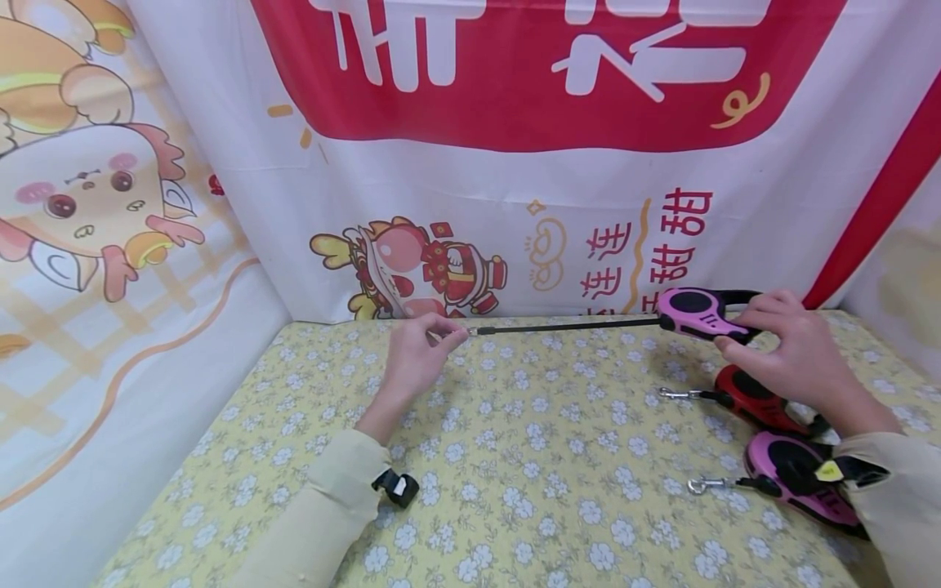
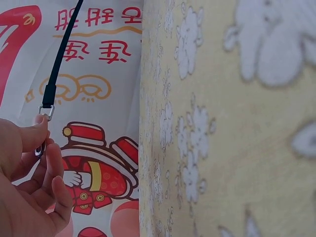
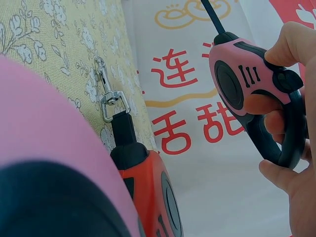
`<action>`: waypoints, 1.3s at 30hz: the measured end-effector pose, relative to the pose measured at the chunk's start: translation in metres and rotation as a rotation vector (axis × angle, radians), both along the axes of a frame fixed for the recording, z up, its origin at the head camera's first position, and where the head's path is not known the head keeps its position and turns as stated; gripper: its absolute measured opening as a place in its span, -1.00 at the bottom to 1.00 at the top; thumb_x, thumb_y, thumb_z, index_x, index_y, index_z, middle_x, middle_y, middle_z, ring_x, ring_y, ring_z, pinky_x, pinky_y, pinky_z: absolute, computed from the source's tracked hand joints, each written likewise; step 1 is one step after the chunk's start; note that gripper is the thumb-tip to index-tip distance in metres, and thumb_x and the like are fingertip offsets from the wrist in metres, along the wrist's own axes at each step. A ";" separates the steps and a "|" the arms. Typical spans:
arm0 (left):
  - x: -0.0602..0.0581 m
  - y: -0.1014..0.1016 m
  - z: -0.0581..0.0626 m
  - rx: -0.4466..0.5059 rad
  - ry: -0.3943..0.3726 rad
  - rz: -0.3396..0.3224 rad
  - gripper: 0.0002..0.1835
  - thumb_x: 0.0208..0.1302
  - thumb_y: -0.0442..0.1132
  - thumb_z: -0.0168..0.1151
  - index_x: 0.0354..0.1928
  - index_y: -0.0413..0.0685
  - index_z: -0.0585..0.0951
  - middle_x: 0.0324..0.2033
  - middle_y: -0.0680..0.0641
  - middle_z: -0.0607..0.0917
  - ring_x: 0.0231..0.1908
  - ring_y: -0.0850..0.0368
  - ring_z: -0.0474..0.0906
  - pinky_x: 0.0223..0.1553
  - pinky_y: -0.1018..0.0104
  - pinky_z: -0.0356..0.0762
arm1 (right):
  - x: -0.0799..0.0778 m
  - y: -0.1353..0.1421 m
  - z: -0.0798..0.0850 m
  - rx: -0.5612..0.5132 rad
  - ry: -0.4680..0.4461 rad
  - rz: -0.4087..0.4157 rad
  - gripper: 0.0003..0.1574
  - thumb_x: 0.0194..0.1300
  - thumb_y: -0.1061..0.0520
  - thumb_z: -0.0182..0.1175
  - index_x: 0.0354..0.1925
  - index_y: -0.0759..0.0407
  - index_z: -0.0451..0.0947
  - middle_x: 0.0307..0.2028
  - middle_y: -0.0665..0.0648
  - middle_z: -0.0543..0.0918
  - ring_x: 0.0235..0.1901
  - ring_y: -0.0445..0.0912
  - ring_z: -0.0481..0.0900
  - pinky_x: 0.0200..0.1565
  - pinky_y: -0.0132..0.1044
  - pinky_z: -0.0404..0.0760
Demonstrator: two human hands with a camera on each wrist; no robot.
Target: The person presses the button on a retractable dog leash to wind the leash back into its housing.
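My right hand (image 1: 790,347) grips the black handle of a pink retractable dog leash (image 1: 691,312), held up over the far right of the table. In the right wrist view the thumb lies by the button of the pink leash (image 3: 237,74), with fingers through the handle loop. A black strap (image 1: 573,326) stretches from its casing across to my left hand (image 1: 419,351). There the thumb and fingers pinch the metal clip (image 2: 42,148) at the strap's end, mostly covered by the fingers.
A red retractable leash (image 1: 753,396) and another pink leash (image 1: 797,482) lie at the table's right, under my right arm, their silver clips pointing left. A flowered yellow cloth (image 1: 515,465) covers the table. Printed white curtains (image 1: 441,180) stand behind and at the left.
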State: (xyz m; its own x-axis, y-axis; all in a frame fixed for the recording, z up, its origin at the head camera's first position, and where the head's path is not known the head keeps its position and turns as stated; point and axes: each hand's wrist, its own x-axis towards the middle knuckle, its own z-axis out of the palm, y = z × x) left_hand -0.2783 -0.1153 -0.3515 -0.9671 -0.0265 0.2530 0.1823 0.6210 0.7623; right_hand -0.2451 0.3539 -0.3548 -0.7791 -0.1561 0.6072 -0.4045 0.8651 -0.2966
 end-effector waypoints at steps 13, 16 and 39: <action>0.001 0.003 0.000 0.006 0.000 -0.011 -0.83 0.45 0.01 0.40 -0.15 0.10 0.75 -0.21 0.02 0.73 -0.30 0.05 0.59 -0.32 0.23 0.55 | -0.001 -0.001 0.000 -0.004 0.009 0.010 -0.56 0.16 0.08 0.50 -0.12 0.42 0.75 -0.09 0.42 0.70 -0.06 0.14 0.41 -0.26 0.04 0.44; 0.001 0.003 0.000 0.004 0.001 -0.016 -0.82 0.45 0.01 0.40 -0.15 0.10 0.75 -0.21 0.02 0.73 -0.31 0.05 0.58 -0.33 0.24 0.55 | -0.001 -0.001 0.001 -0.004 0.009 0.010 -0.56 0.16 0.07 0.51 -0.12 0.41 0.76 -0.10 0.41 0.70 -0.07 0.12 0.41 -0.26 0.01 0.43; 0.003 0.007 -0.001 -0.017 0.052 -0.120 -0.89 0.53 -0.13 0.31 -0.13 0.04 0.73 -0.20 -0.01 0.74 -0.33 0.07 0.58 -0.28 0.22 0.57 | 0.002 -0.005 0.004 0.000 -0.009 0.029 -0.58 0.16 0.09 0.50 -0.13 0.40 0.76 -0.10 0.39 0.70 -0.06 0.10 0.40 -0.25 0.04 0.44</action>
